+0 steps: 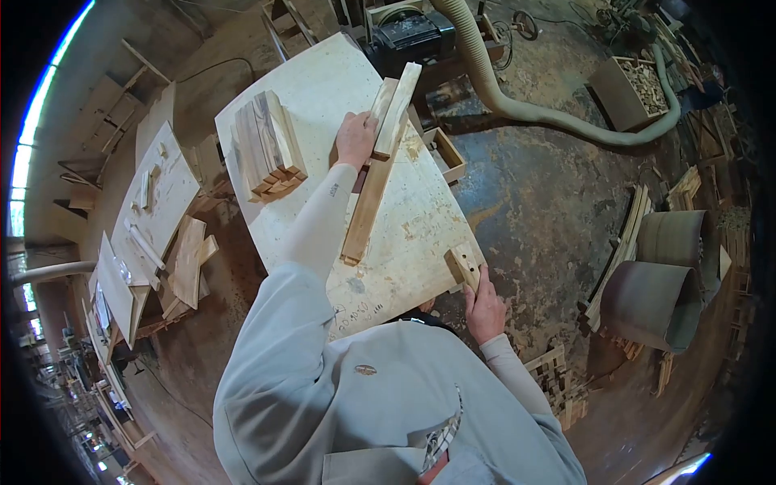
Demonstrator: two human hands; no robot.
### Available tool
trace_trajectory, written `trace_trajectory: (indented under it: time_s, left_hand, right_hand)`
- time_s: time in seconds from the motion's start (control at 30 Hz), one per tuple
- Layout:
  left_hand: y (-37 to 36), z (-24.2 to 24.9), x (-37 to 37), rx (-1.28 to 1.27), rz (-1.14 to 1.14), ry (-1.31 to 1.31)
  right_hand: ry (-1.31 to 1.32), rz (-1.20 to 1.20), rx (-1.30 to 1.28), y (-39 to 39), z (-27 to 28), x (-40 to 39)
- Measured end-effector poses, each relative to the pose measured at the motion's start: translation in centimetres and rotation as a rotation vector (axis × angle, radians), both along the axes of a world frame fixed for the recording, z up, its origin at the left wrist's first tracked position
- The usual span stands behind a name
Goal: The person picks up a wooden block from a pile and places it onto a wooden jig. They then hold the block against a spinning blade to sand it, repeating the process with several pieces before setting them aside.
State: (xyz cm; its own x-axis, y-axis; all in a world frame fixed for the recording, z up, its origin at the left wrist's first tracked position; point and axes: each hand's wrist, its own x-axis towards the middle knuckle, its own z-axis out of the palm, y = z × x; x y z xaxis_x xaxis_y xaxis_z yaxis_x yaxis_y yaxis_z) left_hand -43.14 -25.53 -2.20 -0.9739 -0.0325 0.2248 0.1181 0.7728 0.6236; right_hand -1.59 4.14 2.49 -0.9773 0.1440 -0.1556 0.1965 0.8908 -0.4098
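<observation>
A: What to make of the left hand [356,140]?

B: Set against the side of the short strip [386,95], just beside the pale strip [401,105]. Bent and pressed together at the fingers, as far as visible. Impossible to tell whether hooked underneath. Probably placed there to keep both strips side by side.

A: And beneath those?

B: Apparently resting on the brown strip [369,212], which runs lengthwise down the panel [404,222] towards the near edge. Likely laid flat for steady support.

A: Now the right hand [486,312]?

B: Down at the near right corner, pinching the block [462,266] between thumb and fingers, with forefinger stretched along the outer side. Can't make out the remaining fingertips. Perhaps gripped by the side so as to leave the two dark holes uncovered.

A: Where exactly to find that block?

B: At the panel's corner, well apart from the strips. Hard to say how much weight rests on the wood and how much in the hand.

A: And left of the strips?

B: Look for the stack [267,147], packed face to face on the panel. Seems bundled tightly for tidiness, within reach yet out of the hands' way.
</observation>
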Motion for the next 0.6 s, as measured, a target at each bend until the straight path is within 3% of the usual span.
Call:
trace_trajectory:
  time_s: [0.2, 0.6]
  left_hand:
    - [0.2, 0.6, -0.1, 0.004, 0.016, 0.009]
    - [0.0, 1.0, 0.2, -0.022, 0.031, 0.054]
  right_hand:
    - [0.098, 0.020, -0.021, 0.3, -0.9, -0.2]
    - [0.046, -0.009, -0.042, 0.2, -3.0, 0.1]
